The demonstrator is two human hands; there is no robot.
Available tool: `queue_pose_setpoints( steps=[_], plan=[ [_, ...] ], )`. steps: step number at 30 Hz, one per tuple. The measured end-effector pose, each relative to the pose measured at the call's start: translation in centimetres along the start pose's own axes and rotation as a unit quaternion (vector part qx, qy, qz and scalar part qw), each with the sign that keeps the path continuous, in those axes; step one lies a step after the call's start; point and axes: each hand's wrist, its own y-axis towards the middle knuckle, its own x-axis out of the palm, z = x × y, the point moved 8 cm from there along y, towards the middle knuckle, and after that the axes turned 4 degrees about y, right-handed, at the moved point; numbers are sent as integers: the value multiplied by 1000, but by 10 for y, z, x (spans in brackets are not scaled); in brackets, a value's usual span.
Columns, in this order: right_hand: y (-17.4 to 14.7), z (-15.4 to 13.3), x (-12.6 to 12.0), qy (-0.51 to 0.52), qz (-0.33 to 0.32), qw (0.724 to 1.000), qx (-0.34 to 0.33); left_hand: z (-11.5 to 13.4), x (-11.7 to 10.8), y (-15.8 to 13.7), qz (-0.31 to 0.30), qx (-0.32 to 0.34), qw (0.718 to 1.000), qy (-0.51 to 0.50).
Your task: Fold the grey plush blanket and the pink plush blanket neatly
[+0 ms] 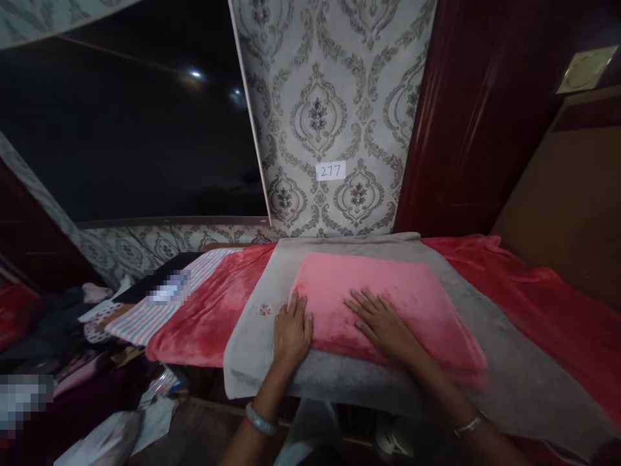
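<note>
A pink plush cloth (398,285), folded into a rough rectangle, lies on a grey cloth (262,343) spread over the surface. My left hand (292,330) rests at the left edge of the pink cloth, fingers stretched out and slightly apart. On top of the pink cloth, near its middle, my right hand (383,323) lies flat with its fingers spread. Neither hand grips anything. The layered right edge of the pink cloth shows its folds. A small dark red emblem (265,310) marks the grey cloth left of my left hand.
A red plush cloth (204,317) and a striped cloth (160,310) lie to the left, more red cloth (543,304) to the right. Behind stand a large dark screen (130,123) and a patterned wall with a label (330,171) reading 277. Assorted items clutter the lower left.
</note>
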Motion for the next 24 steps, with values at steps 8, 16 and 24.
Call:
queue_pose_setpoints(
  steps=[8,16,24],
  plan=[
    [-1,0,0,-2,10,1000,0,22,-21,-17,92,113,989,-19],
    [16,10,-3,31,-57,998,-6,55,-10,-47,17,214,976,-35],
    [101,-36,4,43,-117,984,-128,53,-9,-50,7,205,978,-41]
  ],
)
